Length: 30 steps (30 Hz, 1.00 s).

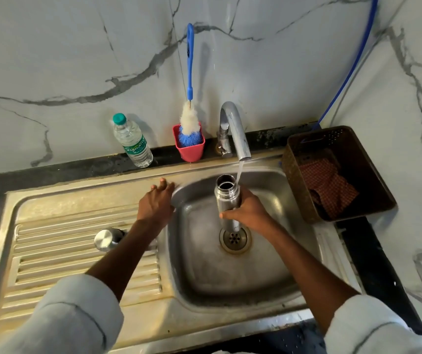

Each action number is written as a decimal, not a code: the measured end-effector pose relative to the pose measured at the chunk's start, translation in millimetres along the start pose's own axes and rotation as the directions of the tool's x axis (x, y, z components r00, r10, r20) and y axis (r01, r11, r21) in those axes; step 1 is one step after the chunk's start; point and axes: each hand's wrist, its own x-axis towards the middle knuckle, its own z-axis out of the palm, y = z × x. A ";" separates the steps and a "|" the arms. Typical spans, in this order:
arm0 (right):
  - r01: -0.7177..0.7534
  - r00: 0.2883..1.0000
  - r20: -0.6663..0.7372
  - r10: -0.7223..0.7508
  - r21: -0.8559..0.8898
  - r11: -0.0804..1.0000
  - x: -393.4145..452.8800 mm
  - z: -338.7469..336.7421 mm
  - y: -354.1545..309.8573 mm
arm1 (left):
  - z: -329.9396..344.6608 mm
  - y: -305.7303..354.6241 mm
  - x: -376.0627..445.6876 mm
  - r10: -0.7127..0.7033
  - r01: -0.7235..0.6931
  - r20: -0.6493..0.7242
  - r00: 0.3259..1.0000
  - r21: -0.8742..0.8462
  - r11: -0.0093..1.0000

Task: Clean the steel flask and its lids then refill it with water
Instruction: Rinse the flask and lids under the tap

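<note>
My right hand (249, 212) grips the open steel flask (226, 196) upright over the sink basin (268, 264), above the drain (235, 238). Water runs from the chrome tap (235, 131) and falls just past the right side of the flask's mouth. My left hand (156, 203) rests with straight fingers on the basin's back left rim. A steel lid (107, 238) lies on the ribbed draining board (77, 251), partly hidden by my left forearm.
A blue-handled bottle brush (190, 116) stands in a red cup (189, 148) behind the sink. A plastic water bottle (133, 141) stands to its left. A brown basket (337, 175) with a checked cloth sits to the right. A blue hose (353, 65) runs down the marble wall.
</note>
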 end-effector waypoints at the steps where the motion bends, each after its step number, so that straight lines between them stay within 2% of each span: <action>1: -0.013 0.999 0.043 0.012 0.013 1.000 -0.3 0.8 1.3 | -4.2 0.1 0.1 0.004 -0.004 0.008 1.000 0.005 1.000; 3: -0.095 0.995 0.052 0.088 0.163 0.982 -5.8 -1.4 2.7 | -11.7 1.1 1.9 -0.017 0.017 0.023 1.000 -0.026 1.000; 5: -0.226 0.973 0.035 0.228 0.357 0.907 -13.0 -6.0 2.2 | -19.9 4.9 4.8 -0.112 0.119 0.042 0.993 -0.220 0.968; 7: -0.359 0.920 0.056 0.387 0.514 0.779 -16.0 -8.4 5.4 | -25.1 10.4 6.8 -0.215 0.218 0.060 0.975 -0.476 0.852; 8: -0.407 0.891 0.085 0.447 0.586 0.701 -14.4 -9.0 7.6 | -26.7 14.2 6.1 -0.242 0.232 0.056 0.969 -0.548 0.804; 10: -0.451 0.843 0.165 0.512 0.736 0.505 -8.4 -9.1 7.2 | -26.6 22.1 -0.3 -0.234 0.209 0.032 0.972 -0.577 0.790; 13: -0.403 0.801 0.248 0.544 0.896 0.186 6.0 -1.8 -1.7 | -19.2 28.4 -11.2 -0.212 0.180 0.009 0.977 -0.562 0.807; 15: -0.367 0.790 0.327 0.518 0.930 -0.027 15.8 7.7 -10.1 | -14.8 27.3 -15.0 -0.226 0.188 -0.003 0.974 -0.546 0.816; 17: -0.378 0.798 0.400 0.450 0.915 -0.143 23.2 15.4 -15.4 | -11.8 22.2 -18.1 -0.218 0.176 -0.029 0.976 -0.488 0.855; 21: -0.375 0.818 0.420 0.394 0.907 -0.190 21.3 13.3 -9.0 | -11.3 9.9 -23.9 -0.086 0.063 -0.064 0.994 -0.299 0.952; 25: -0.370 0.811 0.423 0.403 0.906 -0.207 19.8 11.3 0.7 | -11.5 12.0 -24.2 -0.051 0.048 -0.018 0.999 -0.146 0.988; 27: -0.394 0.822 0.423 0.382 0.906 -0.156 18.6 15.0 -3.2 | -13.9 9.4 -23.2 -0.052 0.050 -0.011 0.999 -0.124 0.991; 30: -0.426 0.825 0.398 0.402 0.904 -0.021 12.2 15.4 -14.1 | -24.0 1.1 -17.6 -0.054 0.059 0.049 0.997 -0.090 0.994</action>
